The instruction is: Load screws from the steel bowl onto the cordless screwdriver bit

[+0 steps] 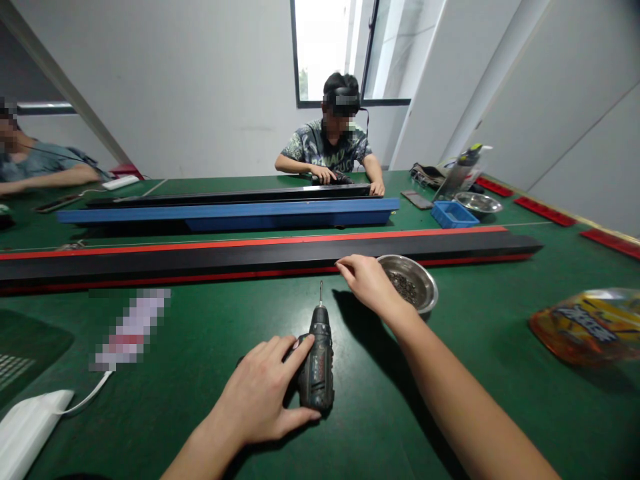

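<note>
On the green table a black cordless drill [319,370] lies on its side, its bit pointing away from me. My left hand [265,383] is closed around it, thumb along the rear and fingers by the handle. My right hand [367,280] hovers with thumb and fingertips pinched together, close to the near edge of a long black bar with red edges [280,257]. Whatever sits in that pinch is too small to make out. Just behind this hand stands a steel bowl [429,288] containing many small metal pieces [403,287] that look like screws.
Across the table, a person [333,143] works with a drill at another dark bar on a blue support [295,213]. A second person [45,163] sits far left. A white power bank [35,427] with a cable lies left; an orange packet [590,327] and a blue bin [454,215] are right.
</note>
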### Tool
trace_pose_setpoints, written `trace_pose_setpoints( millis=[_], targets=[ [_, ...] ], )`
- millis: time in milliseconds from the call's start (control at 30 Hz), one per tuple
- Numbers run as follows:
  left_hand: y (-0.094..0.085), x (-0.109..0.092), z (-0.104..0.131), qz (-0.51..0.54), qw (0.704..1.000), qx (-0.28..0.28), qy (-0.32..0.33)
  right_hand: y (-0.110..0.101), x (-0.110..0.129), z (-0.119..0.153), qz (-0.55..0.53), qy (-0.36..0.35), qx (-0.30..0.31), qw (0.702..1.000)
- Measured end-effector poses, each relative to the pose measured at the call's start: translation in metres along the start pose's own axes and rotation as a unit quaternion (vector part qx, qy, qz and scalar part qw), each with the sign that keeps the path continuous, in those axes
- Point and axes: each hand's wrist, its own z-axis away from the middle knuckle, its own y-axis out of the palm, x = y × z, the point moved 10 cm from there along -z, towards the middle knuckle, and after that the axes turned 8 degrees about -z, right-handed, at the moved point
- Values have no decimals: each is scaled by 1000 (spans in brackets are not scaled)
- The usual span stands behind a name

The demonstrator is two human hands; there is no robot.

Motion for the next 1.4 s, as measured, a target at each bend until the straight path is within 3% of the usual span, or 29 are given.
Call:
trace_pose_setpoints(
  millis=[133, 300, 633, 900, 1400],
  targets=[
    [-1, 0, 0, -6, 1000, -9, 1, 44, -3, 5, -40, -1, 11, 999],
    [1, -1, 0, -12, 1000, -5, 2, 65, -30, 11, -77, 25, -23, 996],
    [-1, 0, 1, -7, 1000, -16, 2, 79, -40, 13, -73, 1, -9, 997],
    [-1, 0, 0, -6, 1000, -19, 2, 77, -41, 13, -73, 18, -18, 997],
    [-1, 0, -1, -2, 1000, -5, 0, 85, -40, 13, -24, 23, 30, 999]
  ],
)
